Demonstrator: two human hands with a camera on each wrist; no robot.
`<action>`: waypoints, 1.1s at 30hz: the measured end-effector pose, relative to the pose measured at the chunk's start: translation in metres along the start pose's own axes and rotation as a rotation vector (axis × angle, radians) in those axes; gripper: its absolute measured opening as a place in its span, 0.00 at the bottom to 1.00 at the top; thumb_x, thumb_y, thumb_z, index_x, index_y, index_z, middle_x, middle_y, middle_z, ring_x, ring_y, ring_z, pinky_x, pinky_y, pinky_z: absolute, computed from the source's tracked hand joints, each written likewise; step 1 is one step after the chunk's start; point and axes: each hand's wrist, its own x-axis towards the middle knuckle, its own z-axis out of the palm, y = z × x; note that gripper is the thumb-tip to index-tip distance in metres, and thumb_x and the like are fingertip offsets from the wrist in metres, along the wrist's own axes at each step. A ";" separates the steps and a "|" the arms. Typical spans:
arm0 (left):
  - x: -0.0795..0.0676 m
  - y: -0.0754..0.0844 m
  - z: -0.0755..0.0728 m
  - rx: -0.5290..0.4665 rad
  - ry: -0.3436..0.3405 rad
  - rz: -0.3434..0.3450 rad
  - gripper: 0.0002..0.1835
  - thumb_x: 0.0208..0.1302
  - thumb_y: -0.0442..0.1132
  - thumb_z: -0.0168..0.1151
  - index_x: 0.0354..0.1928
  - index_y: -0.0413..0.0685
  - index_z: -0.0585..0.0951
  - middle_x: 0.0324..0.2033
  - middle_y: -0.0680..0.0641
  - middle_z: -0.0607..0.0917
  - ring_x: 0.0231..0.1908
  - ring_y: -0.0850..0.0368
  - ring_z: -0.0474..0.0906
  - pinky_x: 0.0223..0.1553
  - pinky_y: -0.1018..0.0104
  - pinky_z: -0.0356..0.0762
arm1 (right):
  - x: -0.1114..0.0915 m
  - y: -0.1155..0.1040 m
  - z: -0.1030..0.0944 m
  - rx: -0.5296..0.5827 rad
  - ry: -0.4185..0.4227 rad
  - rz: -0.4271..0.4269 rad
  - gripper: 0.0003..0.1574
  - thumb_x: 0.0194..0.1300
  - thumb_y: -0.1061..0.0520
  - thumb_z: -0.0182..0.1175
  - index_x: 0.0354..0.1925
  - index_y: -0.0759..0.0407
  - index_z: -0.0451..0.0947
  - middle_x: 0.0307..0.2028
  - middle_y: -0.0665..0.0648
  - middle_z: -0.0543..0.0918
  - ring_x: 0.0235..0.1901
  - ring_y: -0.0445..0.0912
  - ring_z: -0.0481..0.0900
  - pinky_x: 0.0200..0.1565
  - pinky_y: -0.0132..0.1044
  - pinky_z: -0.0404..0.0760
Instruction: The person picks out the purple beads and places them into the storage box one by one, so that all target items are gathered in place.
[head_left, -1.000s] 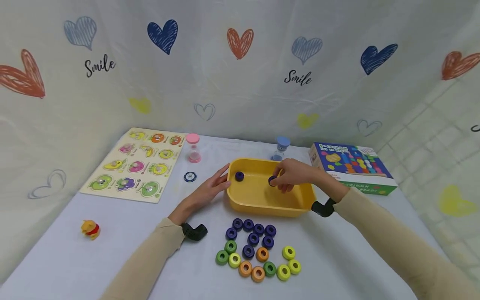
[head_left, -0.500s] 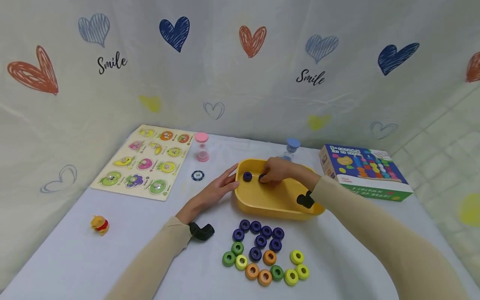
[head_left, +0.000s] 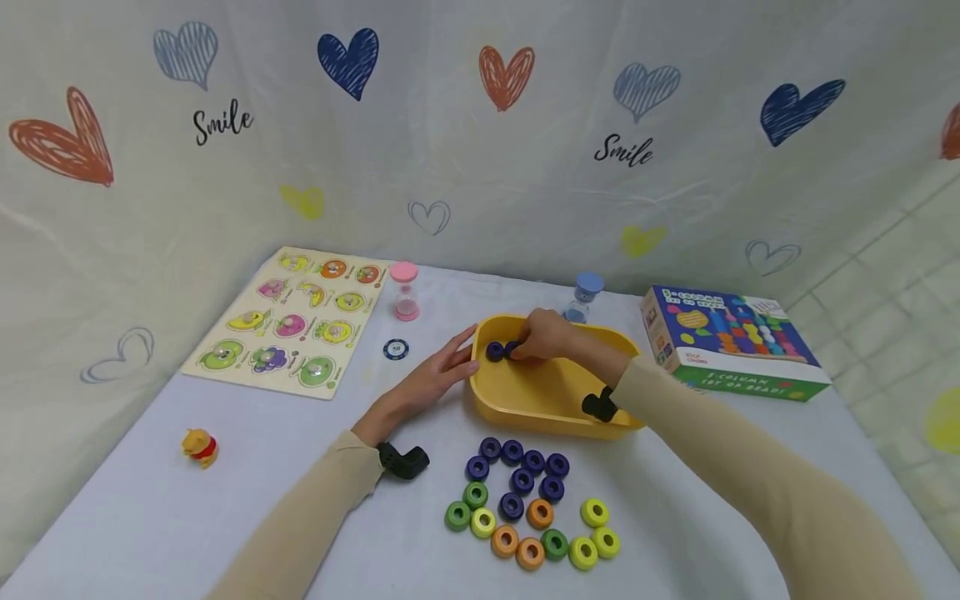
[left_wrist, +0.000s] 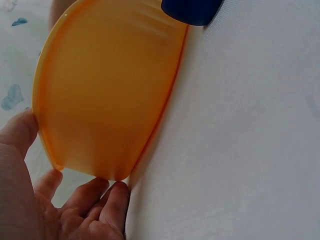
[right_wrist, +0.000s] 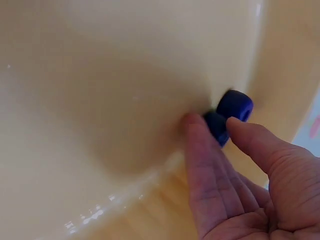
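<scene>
Right hand (head_left: pixel 547 335) with dark-blue bead (right_wrist: pixel 215 126)

Toward the surface's (head_left: pixel 135 533) near left corner is passing room between the toy bear (head_left: pixel 200 448) and left sleeve (head_left: pixel 315 500). Rings (head_left: pixel 541 524) block the low way from the near edge to the yellow tray (head_left: pixel 540 422), and a blue-capped timer (head_left: pixel 588 287) stands just behind its far rim.

The right hand (head_left: pixel 549 335) partly covers the dark blue bead (right_wrist: pixel 216 126) it pinches. The yellow tray (head_left: pixel 551 422) hides the base of the blue-topped sand timer (head_left: pixel 583 297). The puzzle board (head_left: pixel 255 339) bears lettering too small to read. The head view's near edge cuts off both sleeves (head_left: pixel 311 500).
</scene>
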 end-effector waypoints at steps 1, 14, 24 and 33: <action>-0.001 0.002 0.001 -0.009 -0.007 -0.004 0.33 0.63 0.58 0.49 0.67 0.76 0.48 0.65 0.55 0.60 0.63 0.61 0.56 0.63 0.54 0.52 | -0.001 0.001 0.000 0.015 -0.001 0.005 0.16 0.54 0.58 0.65 0.38 0.69 0.80 0.27 0.59 0.83 0.28 0.49 0.83 0.32 0.37 0.81; -0.006 0.017 0.002 -0.019 -0.028 -0.033 0.35 0.63 0.55 0.50 0.69 0.70 0.48 0.65 0.52 0.60 0.63 0.61 0.56 0.63 0.57 0.52 | -0.054 0.004 -0.011 -0.047 0.080 -0.129 0.15 0.62 0.57 0.56 0.43 0.67 0.77 0.29 0.61 0.82 0.26 0.49 0.81 0.27 0.33 0.79; 0.003 -0.004 0.005 0.004 0.040 -0.024 0.31 0.62 0.57 0.50 0.64 0.84 0.51 0.63 0.57 0.63 0.61 0.65 0.59 0.62 0.57 0.54 | -0.128 0.000 0.021 -0.195 0.275 -0.320 0.08 0.58 0.52 0.61 0.36 0.53 0.81 0.18 0.43 0.73 0.19 0.39 0.68 0.22 0.30 0.70; 0.000 0.001 0.002 0.018 0.045 -0.032 0.31 0.63 0.56 0.50 0.65 0.83 0.50 0.63 0.56 0.63 0.62 0.63 0.58 0.62 0.55 0.53 | -0.167 0.016 0.065 -0.177 0.187 -0.334 0.08 0.58 0.53 0.61 0.39 0.50 0.79 0.19 0.39 0.71 0.18 0.35 0.67 0.21 0.27 0.71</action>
